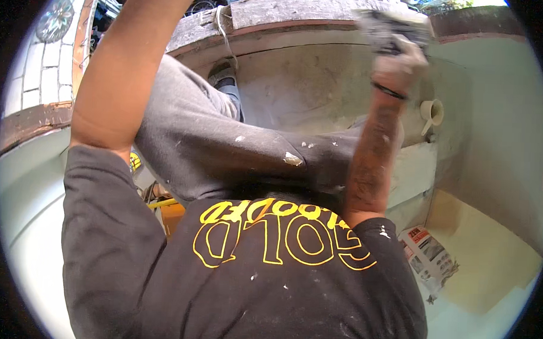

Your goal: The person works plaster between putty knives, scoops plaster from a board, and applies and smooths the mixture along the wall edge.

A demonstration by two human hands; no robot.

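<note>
My right hand (405, 62) is raised at the upper right, beside the far wooden ledge. Its fingers are wrapped round a grey and white wad (389, 29), smeared by motion, so I cannot tell whether it is paper or cloth. A dark band circles that wrist. My left arm (116, 86) stretches up past the top edge, leaving the left hand out of the picture. Below my arms are my grey trousers (225, 132), spotted with pale splashes.
A worn wooden ledge (289, 16) crosses the far side, with a pale cord (224, 33) hanging over it. At right, a white cup-like thing (432, 111) is near the pale wall (495, 99). Lower right are a torn printed bag (430, 256) and a tan sheet (478, 254).
</note>
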